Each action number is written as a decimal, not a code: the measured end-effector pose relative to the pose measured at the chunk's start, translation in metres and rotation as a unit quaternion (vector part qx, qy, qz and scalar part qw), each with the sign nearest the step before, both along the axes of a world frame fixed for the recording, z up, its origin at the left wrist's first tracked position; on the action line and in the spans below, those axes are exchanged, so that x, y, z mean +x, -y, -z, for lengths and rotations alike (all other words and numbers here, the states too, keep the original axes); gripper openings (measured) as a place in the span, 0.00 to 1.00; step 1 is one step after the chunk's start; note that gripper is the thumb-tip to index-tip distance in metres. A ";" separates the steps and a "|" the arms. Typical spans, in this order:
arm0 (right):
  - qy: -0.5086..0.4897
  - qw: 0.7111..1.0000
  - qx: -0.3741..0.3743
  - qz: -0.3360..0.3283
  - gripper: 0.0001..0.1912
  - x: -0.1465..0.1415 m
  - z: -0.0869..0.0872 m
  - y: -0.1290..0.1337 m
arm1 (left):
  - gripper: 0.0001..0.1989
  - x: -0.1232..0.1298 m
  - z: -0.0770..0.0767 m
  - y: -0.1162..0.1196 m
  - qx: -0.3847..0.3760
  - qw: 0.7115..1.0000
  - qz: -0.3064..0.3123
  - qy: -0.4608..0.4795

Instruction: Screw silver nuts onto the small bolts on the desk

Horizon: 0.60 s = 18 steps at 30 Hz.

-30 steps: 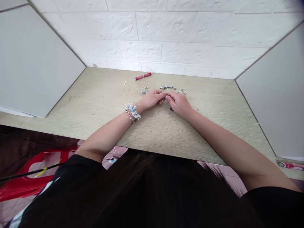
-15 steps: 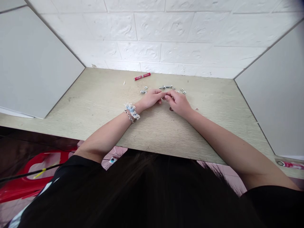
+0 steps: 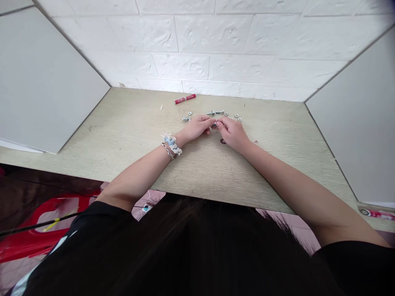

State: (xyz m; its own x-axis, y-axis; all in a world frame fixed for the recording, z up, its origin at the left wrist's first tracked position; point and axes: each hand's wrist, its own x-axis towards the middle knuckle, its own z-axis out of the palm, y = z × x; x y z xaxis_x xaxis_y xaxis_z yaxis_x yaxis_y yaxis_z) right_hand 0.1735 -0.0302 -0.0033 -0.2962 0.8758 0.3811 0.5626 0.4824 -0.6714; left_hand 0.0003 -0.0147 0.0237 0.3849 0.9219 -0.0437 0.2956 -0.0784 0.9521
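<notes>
Near the middle of the table, my left hand (image 3: 197, 127) and my right hand (image 3: 233, 132) meet fingertip to fingertip, both closed in a pinch. Between them shows a bit of a small metal fastener (image 3: 214, 126), mostly covered by the fingers; its exact kind is unclear. Just beyond the fingertips lies a silver bolt (image 3: 217, 112) with a nut on it. A short bolt (image 3: 185, 119) and a hex nut (image 3: 189, 113) are by my left hand. Several nuts, one of them a hex nut (image 3: 236, 116), lie past my right hand. Partly under that hand is a brown round hole or disc (image 3: 222, 141).
A red tube (image 3: 185, 99) lies toward the white brick-pattern wall (image 3: 197, 65). Grey panels (image 3: 46, 82) bound the wooden tabletop (image 3: 123, 135) on both sides. A red and white tube (image 3: 378, 214) lies at far right, and a red plastic stool (image 3: 31, 242) stands below at left.
My right fingertips have shifted slightly to the right, away from the left ones, and more of the metal fastener shows between them. My left hand stays in place.
</notes>
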 end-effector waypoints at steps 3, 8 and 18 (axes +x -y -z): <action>-0.008 1.000 -0.023 0.009 0.10 -0.001 0.000 0.001 | 0.17 0.000 0.000 0.001 0.001 1.000 -0.003 0.004; -0.009 1.000 0.015 -0.014 0.09 0.000 0.004 -0.002 | 0.18 0.000 -0.001 0.001 0.002 1.000 0.002 0.009; -0.009 1.000 -0.010 -0.005 0.11 0.000 0.002 0.001 | 0.18 0.000 0.001 -0.001 -0.005 1.000 0.003 0.014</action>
State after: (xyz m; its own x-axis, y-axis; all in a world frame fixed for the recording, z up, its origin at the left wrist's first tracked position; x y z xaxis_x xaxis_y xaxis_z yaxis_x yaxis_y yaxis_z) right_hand 0.1738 -0.0311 -0.0055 -0.2981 0.8805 0.3686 0.5459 0.4741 -0.6909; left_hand 0.0008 -0.0135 0.0231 0.3922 0.9189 -0.0427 0.2685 -0.0699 0.9607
